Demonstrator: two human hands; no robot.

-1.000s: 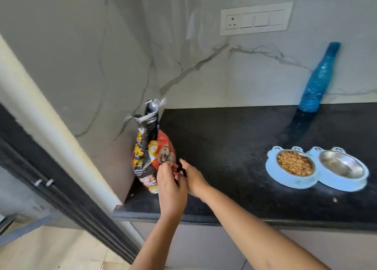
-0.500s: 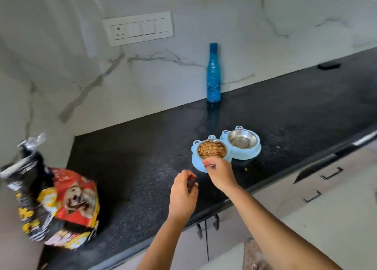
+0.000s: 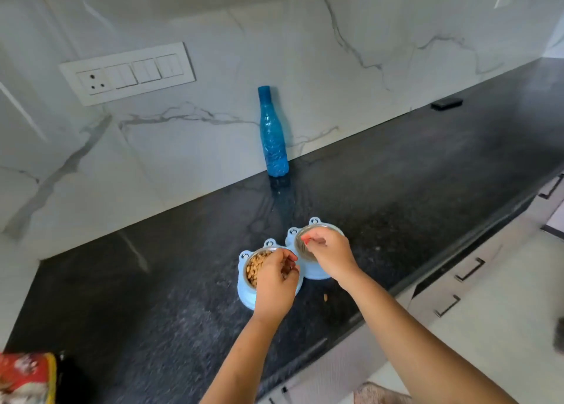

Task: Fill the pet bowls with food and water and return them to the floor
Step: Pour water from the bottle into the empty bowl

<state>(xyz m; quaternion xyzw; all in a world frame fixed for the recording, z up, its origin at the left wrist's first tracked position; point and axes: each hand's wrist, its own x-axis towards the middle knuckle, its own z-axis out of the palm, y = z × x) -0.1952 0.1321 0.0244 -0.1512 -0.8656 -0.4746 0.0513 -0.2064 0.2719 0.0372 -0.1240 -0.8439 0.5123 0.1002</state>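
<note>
A light-blue double pet bowl stand (image 3: 247, 296) sits near the front edge of the black counter. Its left steel bowl holds brown kibble (image 3: 255, 264); its right steel bowl (image 3: 300, 238) looks empty. My left hand (image 3: 274, 284) hovers over the kibble bowl with fingers curled; whether it holds anything is hidden. My right hand (image 3: 328, 255) is over the right bowl, fingertips and thumb drawn together, nothing visible between them. A blue water bottle (image 3: 272, 135) stands capped against the wall behind the bowls. The red pet food bag (image 3: 27, 376) shows at the lower left corner.
One loose kibble (image 3: 325, 296) lies on the black counter (image 3: 152, 281) just right of the stand. A small dark object (image 3: 447, 103) lies far back right. A switch panel (image 3: 128, 72) is on the marble wall. Drawer handles (image 3: 470, 269) run below the counter edge.
My view and both hands swung right, from the food bag to the bowls. My left hand moved over the kibble bowl, my right hand over the empty steel bowl.
</note>
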